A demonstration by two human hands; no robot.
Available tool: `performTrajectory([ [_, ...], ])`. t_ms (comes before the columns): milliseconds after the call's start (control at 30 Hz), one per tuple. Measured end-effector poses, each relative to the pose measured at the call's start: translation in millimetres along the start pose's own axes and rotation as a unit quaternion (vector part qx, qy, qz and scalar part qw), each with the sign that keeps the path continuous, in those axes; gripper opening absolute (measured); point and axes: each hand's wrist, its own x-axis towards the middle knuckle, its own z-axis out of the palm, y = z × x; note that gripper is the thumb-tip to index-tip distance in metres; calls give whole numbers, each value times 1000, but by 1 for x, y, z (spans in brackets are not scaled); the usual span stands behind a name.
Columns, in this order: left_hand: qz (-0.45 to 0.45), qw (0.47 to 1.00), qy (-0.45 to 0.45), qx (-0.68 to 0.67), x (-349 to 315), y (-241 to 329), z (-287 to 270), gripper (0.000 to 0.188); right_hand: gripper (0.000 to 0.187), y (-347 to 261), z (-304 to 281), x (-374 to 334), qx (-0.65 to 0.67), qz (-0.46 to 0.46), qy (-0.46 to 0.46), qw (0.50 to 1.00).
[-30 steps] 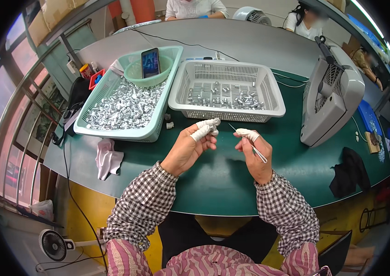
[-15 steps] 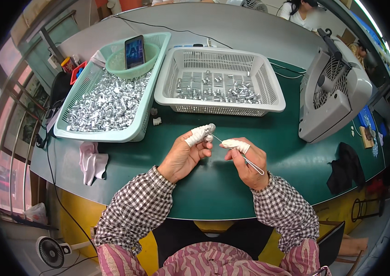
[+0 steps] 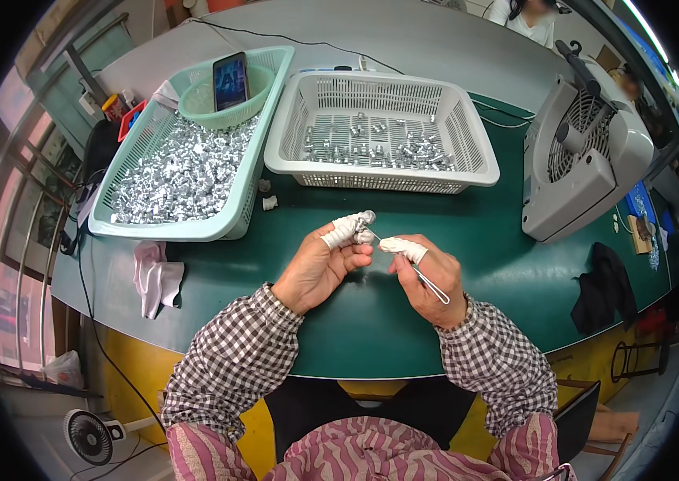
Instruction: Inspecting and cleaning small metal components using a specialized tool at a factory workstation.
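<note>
Over the green table, my left hand (image 3: 319, 262) is closed, its wrapped index finger and thumb pinching a small silver metal part (image 3: 366, 228), mostly hidden by the fingers. My right hand (image 3: 433, 282) grips a thin metal pick with a looped wire handle (image 3: 432, 284); its tip points left and reaches the part. White wrapping covers fingers on both hands. Beyond them stands a white basket (image 3: 379, 178) with scattered silver parts in it. To the left, a pale green basket (image 3: 167, 232) is heaped with similar parts.
A phone (image 3: 230, 82) leans in a green bowl (image 3: 250, 110) on the left basket's parts. A grey fan (image 3: 588, 152) stands at right. A pale cloth (image 3: 157, 280) lies at left, a black cloth (image 3: 602, 290) at right. Another person (image 3: 528, 22) sits across the table.
The pick's tip and my right hand have come slightly closer to my left hand. The whole view has shifted a little; both hands keep their grip.
</note>
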Motion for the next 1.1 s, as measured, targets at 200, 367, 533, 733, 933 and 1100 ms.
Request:
performTrajectory([
  [200,-12,1000,-11,-4,1,-1,-1,29,15,2,1,0,5,0,1,1000],
  [367,-11,1000,-21,-8,0,-1,-1,29,15,2,0,0,3,0,-2,1000],
  [533,1,999,-25,22,-2,2,3,29,14,2,-1,1,49,50,-12,997],
  [733,6,999,-17,46,-2,3,7,30,11,5,-4,-4,-21,56,-80,995],
  [933,-9,998,-58,22,-2,-2,3,31,12,-1,1,-2,-9,50,-88,995],
  [1100,-47,997,-38,52,-4,-3,10,35,11,-6,3,2,236,297,-80,922],
])
